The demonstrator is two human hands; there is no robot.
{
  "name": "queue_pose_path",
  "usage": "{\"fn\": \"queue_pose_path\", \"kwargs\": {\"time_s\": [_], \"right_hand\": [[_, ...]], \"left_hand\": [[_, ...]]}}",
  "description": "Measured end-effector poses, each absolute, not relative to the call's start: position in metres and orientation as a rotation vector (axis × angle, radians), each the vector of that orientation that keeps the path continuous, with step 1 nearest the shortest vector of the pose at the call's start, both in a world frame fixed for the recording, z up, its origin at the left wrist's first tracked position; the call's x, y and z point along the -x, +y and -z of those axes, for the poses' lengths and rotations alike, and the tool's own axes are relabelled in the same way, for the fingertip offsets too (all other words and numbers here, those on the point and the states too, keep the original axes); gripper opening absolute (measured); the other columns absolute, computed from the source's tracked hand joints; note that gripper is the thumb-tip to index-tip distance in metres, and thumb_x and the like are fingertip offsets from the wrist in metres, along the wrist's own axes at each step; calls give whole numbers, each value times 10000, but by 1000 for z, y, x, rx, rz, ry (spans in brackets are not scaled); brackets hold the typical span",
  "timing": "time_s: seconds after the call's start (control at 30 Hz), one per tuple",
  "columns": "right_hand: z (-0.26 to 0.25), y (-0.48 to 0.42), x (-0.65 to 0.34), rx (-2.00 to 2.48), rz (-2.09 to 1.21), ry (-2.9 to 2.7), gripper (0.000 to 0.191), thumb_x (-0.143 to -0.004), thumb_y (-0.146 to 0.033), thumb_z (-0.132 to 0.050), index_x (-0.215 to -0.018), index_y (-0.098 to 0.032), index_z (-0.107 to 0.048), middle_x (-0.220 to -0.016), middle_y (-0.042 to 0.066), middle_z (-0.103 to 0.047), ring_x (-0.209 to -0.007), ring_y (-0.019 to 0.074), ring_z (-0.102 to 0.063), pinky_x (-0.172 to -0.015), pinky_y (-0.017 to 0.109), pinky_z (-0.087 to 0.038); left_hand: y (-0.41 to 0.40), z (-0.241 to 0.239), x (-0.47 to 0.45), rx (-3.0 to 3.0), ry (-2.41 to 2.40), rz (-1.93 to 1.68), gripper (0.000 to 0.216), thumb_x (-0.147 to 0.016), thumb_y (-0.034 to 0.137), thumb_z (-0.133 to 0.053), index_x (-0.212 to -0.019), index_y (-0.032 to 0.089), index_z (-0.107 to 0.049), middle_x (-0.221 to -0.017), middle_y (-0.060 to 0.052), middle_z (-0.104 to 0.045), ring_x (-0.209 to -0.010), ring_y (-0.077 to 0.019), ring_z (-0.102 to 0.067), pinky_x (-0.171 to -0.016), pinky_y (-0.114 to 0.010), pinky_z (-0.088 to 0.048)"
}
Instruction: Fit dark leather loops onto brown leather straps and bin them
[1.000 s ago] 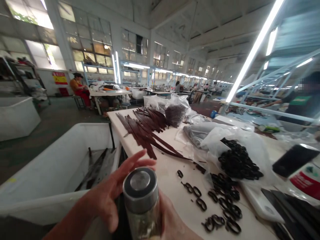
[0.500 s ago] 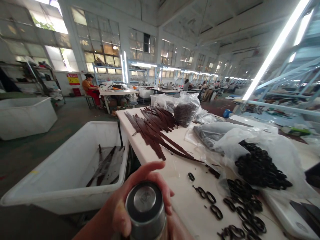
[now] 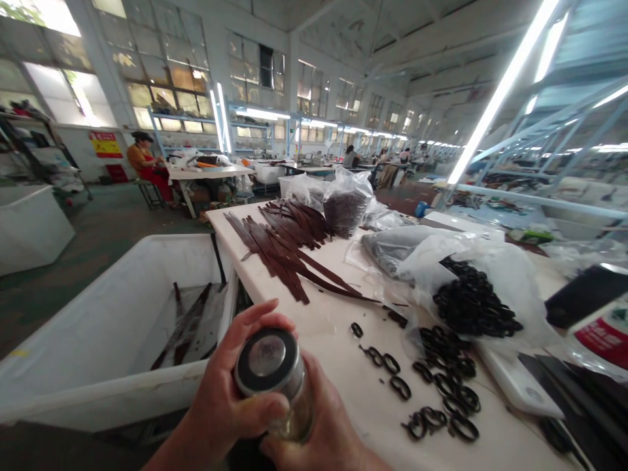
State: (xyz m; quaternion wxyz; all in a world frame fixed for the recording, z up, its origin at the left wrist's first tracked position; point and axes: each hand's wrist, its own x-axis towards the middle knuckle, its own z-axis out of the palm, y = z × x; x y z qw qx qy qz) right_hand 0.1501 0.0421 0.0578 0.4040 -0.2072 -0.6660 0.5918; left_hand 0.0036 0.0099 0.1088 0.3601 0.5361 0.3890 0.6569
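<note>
I hold a glass bottle with a steel cap [image 3: 268, 366] low in front of me at the table's near corner. My left hand [image 3: 228, 392] is wrapped round the cap, thumb across its front. My right hand [image 3: 318, 435] grips the bottle's glass body from below. Just right of it, black metal rings [image 3: 432, 386] lie loose on the white table [image 3: 338, 327]. More rings fill an open plastic bag [image 3: 471, 304]. Dark brown leather straps [image 3: 284, 255] lie in a pile farther back.
A white plastic tub [image 3: 98, 340] with a few straps stands left of the table. Bags of parts [image 3: 346, 209] sit at the far end. A black phone [image 3: 586, 294] and dark pieces lie at right. A person in orange [image 3: 144, 163] sits at a distant table.
My left hand went from open beside the cap to closed round it. The bottle tilted slightly and the view shifted.
</note>
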Motion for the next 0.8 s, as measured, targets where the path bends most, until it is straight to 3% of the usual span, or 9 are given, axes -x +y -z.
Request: {"fn": "queue_pose_path", "kwargs": {"time_s": [0.27,0.43,0.57,0.8], "right_hand": [[-49,38,-151,721,-969,-1830,766,-575,-184,-740,-1272,-244,-428,-1141,62,-624,-971,230,-635,-847,330,-537],[-58,42,-154,736,-918,-1845,753,-586,-186,-760,-1265,-234,-437,-1147,63,-630,-1018,232,-630,-893,328,-527],[-68,45,-159,692,-892,-1860,768,-594,-197,-770,-1280,-251,-429,-1133,45,-634,-1001,217,-636,-885,313,-528],[-104,46,-179,486,-698,-1868,782,-617,-271,-805,-1301,-254,-426,-1137,69,-632,-997,243,-643,-867,331,-549]], "left_hand": [[-4,-121,-19,-1263,1314,-1991,835,-571,385,-893,-1316,270,-534,-1164,-74,-650,-1038,-276,-639,-849,-335,-545],[-4,-140,-7,-1154,1153,-2166,791,-615,446,-860,-1327,308,-543,-1138,-44,-669,-1036,-276,-638,-859,-365,-557],[-10,-139,15,-1108,1210,-2169,724,-637,444,-852,-1294,325,-570,-1116,-7,-681,-1038,-259,-637,-901,-371,-550],[-39,-102,56,-1046,1629,-1983,772,-623,352,-853,-1328,274,-549,-1116,-42,-705,-1023,-263,-660,-843,-318,-554]]}}
